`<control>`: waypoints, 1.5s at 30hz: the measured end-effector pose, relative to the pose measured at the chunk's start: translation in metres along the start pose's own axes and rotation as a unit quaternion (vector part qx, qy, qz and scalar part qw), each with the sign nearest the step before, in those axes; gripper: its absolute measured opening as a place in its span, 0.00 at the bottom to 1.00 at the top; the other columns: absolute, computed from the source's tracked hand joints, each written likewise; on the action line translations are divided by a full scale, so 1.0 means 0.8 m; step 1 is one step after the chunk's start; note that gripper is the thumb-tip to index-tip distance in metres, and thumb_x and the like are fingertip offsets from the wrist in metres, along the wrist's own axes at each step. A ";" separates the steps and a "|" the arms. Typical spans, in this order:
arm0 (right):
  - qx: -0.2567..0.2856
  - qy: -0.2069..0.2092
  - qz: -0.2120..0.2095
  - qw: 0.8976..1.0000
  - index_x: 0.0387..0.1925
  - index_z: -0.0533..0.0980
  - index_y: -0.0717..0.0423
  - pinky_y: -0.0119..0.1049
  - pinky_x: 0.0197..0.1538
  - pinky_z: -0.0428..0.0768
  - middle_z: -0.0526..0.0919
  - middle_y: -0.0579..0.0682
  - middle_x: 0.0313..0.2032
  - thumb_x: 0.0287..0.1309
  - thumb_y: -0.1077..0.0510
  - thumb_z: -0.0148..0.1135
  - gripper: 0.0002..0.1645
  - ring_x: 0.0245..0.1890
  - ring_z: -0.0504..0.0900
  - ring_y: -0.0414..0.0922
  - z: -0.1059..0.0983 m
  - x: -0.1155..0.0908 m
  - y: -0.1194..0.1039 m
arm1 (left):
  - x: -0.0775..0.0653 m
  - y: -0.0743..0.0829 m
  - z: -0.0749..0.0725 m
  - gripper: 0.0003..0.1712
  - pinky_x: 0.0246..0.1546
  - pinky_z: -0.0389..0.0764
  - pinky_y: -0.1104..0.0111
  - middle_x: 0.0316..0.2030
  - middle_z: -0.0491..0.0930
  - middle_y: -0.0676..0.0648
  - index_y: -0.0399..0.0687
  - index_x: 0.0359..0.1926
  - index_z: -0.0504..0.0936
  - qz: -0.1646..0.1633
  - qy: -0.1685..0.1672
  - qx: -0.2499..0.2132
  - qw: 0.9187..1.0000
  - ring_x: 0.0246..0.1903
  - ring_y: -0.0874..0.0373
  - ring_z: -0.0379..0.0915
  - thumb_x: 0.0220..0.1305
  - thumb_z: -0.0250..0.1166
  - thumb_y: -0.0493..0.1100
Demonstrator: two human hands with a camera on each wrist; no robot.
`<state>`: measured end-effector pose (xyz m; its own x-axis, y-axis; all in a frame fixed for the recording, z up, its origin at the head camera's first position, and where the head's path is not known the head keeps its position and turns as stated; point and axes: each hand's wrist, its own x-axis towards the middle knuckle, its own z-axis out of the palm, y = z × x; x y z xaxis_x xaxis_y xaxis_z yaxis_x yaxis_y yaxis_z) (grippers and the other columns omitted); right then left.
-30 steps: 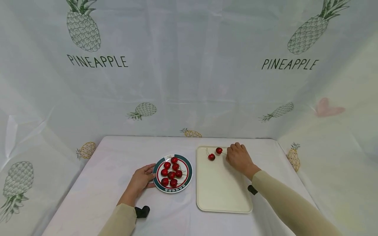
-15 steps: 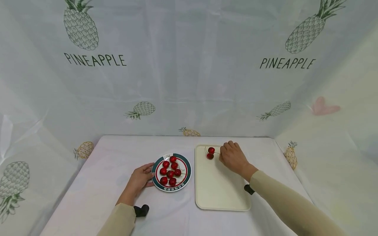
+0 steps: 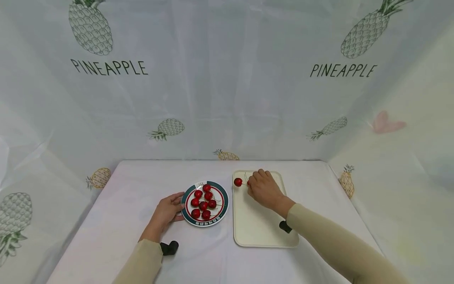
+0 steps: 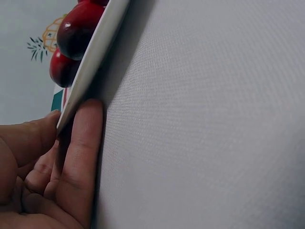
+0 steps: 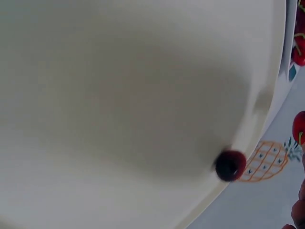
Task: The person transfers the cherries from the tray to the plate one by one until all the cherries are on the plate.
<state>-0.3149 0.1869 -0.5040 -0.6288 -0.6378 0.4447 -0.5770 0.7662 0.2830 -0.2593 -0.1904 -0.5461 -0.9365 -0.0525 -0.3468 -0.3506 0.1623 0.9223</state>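
Observation:
My left hand (image 3: 168, 210) holds the left rim of a round plate (image 3: 226, 196) with a dark green and red border. In the left wrist view the thumb lies at the rim and the fingers (image 4: 85, 143) reach beneath it. Several red cherries (image 3: 203, 205) with thin stems sit on the plate. Over the far part of a cream tray (image 3: 253, 228), my right hand (image 3: 265, 190) pinches the stem of a cherry (image 3: 238, 182), which hangs at the tray's left side. Another cherry (image 5: 230, 165) lies in the tray, mostly hidden behind the fingers in the head view.
A white cloth covers the table (image 3: 142, 177), and the plate and tray stand side by side on it. Behind rises a pale curtain (image 3: 227, 79) printed with pineapples. Black wrist mounts (image 3: 169, 248) are strapped on both wrists.
My right hand has moved left across the tray, carrying the cherry by its stem past the other cherry. My left hand has stayed at the plate's rim. The head view has shifted slightly.

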 end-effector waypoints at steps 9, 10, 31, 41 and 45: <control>0.009 -0.019 -0.018 1.000 0.26 0.73 0.56 0.40 0.37 0.66 0.72 0.50 0.27 0.64 0.55 0.63 0.12 0.33 0.69 0.51 0.006 0.028 -0.040 | 0.003 0.005 -0.002 0.31 0.42 0.92 0.58 0.71 0.74 0.33 0.46 0.77 0.69 -0.007 -0.012 0.001 1.000 0.46 0.52 0.87 0.76 0.61 0.34; 0.012 -0.025 -0.019 0.999 0.27 0.74 0.56 0.41 0.37 0.66 0.73 0.51 0.27 0.64 0.55 0.64 0.12 0.34 0.70 0.51 0.006 0.030 -0.044 | 0.003 0.006 -0.002 0.31 0.41 0.92 0.58 0.70 0.74 0.33 0.46 0.77 0.70 -0.009 -0.012 0.001 1.000 0.46 0.52 0.87 0.76 0.61 0.34; -0.011 -0.119 -0.004 0.993 0.34 0.78 0.55 0.41 0.43 0.73 0.78 0.49 0.33 0.69 0.48 0.63 0.15 0.39 0.71 0.49 0.019 0.049 -0.078 | 0.004 0.018 -0.005 0.34 0.40 0.92 0.57 0.69 0.73 0.30 0.45 0.78 0.67 -0.026 -0.033 0.017 0.999 0.41 0.54 0.86 0.74 0.61 0.29; -0.006 -0.153 -0.004 0.988 0.38 0.80 0.56 0.40 0.43 0.71 0.78 0.48 0.34 0.70 0.50 0.63 0.12 0.39 0.69 0.48 0.023 0.057 -0.095 | 0.008 0.017 -0.009 0.35 0.41 0.92 0.56 0.68 0.73 0.31 0.47 0.78 0.67 -0.039 -0.044 -0.003 0.998 0.40 0.54 0.87 0.74 0.61 0.30; -0.001 -0.156 -0.004 0.988 0.39 0.82 0.56 0.39 0.43 0.73 0.79 0.48 0.34 0.70 0.50 0.63 0.12 0.39 0.69 0.47 0.024 0.057 -0.100 | 0.008 0.016 -0.011 0.35 0.42 0.92 0.56 0.70 0.72 0.31 0.47 0.79 0.67 -0.044 -0.046 -0.008 0.998 0.41 0.54 0.88 0.75 0.61 0.30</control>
<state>-0.3076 0.0948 -0.5225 -0.7549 -0.6363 0.1591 -0.5812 0.7614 0.2872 -0.2698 -0.1970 -0.5350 -0.8975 0.0259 -0.4402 -0.4323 0.1451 0.8900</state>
